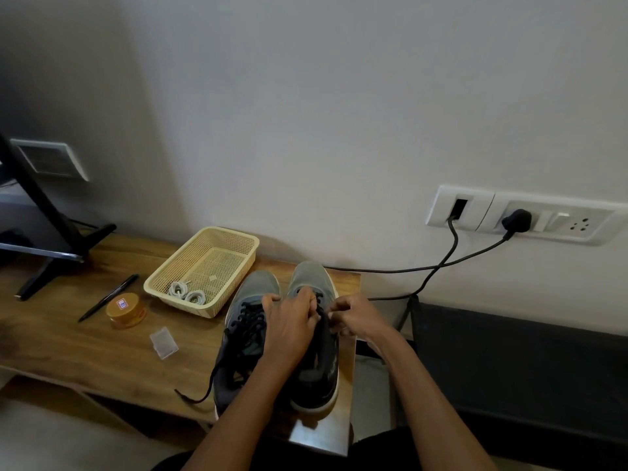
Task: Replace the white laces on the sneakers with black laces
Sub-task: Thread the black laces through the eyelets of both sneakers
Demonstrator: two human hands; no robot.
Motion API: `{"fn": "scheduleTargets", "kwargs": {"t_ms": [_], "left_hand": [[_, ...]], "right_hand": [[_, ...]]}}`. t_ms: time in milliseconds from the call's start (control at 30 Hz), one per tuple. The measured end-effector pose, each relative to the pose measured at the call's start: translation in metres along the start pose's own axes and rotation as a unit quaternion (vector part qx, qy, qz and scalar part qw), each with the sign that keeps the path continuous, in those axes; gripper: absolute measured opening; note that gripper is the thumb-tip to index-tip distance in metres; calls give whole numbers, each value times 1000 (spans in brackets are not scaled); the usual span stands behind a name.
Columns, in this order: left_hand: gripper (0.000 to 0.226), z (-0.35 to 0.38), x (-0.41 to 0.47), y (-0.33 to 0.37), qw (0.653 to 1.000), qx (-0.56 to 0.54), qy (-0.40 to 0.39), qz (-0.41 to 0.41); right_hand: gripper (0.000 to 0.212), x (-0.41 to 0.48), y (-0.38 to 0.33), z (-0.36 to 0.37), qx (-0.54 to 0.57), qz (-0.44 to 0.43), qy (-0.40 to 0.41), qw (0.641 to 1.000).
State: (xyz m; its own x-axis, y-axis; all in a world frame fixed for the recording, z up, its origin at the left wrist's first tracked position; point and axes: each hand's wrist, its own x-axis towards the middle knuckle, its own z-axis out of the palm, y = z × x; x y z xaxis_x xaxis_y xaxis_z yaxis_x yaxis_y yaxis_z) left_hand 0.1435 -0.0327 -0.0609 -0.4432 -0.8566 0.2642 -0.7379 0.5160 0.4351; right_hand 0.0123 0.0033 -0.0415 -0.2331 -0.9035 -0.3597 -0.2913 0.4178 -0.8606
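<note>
Step in hand: threading the black lace (pixel 323 312) through the right sneaker (pixel 307 273), judged near the upper eyelets, though the hands hide them. Left hand (pixel 289 322): grip clenched over the tongue, seemingly pinching the lace. Right hand (pixel 355 317): grip pinching the lace's other run, just beside the shoe's outer edge. Left sneaker (pixel 256 288): touching its mate, toes to the wall, already laced in black, with a loose end (pixel 193 398) trailing over the bench (pixel 68 341) edge, untied. White laces (pixel 187 294): two coils in the near corner of the basket (pixel 183 305), so removal looks complete. Progress, by judgement: late, with one shoe laced and the second nearly so. Next move calls for finding the free eyelet, feeding the tip through, and drawing both runs even; the two hands crowd the eyelets, so the view there is poor. Others on the bench, left of the shoes and apart from them: clear box (pixel 164 343), orange tub (pixel 125 311), pen (pixel 108 297), black stand (pixel 51 239). On the wall: socket panel (pixel 520 215) with two cables (pixel 407 268) passing behind the toes. Obstructions: none near the work; the right sneaker sits close to the bench's right edge, so a hard pull could shift it
</note>
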Motion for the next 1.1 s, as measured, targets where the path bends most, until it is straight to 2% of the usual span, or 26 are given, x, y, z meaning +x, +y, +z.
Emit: {"fn": "scheduleTargets", "kwargs": {"t_ms": [433, 567, 667, 800, 1000, 1100], "left_hand": [[52, 3, -5, -5, 996, 8, 29, 89], [42, 4, -2, -11, 995, 20, 30, 89], [30, 3, -5, -11, 992, 69, 53, 89], [29, 1, -6, -11, 986, 141, 67, 62], [12, -5, -9, -14, 992, 124, 11, 25], [8, -5, -8, -13, 993, 113, 7, 19]], "right_hand": [[17, 4, 6, 4, -35, -25, 7, 999], [18, 10, 9, 5, -18, -23, 23, 999], [27, 9, 7, 3, -16, -31, 20, 999], [24, 5, 7, 3, -20, -41, 36, 998], [22, 1, 2, 3, -28, -44, 28, 998], [19, -3, 2, 1, -25, -42, 19, 999]]}}
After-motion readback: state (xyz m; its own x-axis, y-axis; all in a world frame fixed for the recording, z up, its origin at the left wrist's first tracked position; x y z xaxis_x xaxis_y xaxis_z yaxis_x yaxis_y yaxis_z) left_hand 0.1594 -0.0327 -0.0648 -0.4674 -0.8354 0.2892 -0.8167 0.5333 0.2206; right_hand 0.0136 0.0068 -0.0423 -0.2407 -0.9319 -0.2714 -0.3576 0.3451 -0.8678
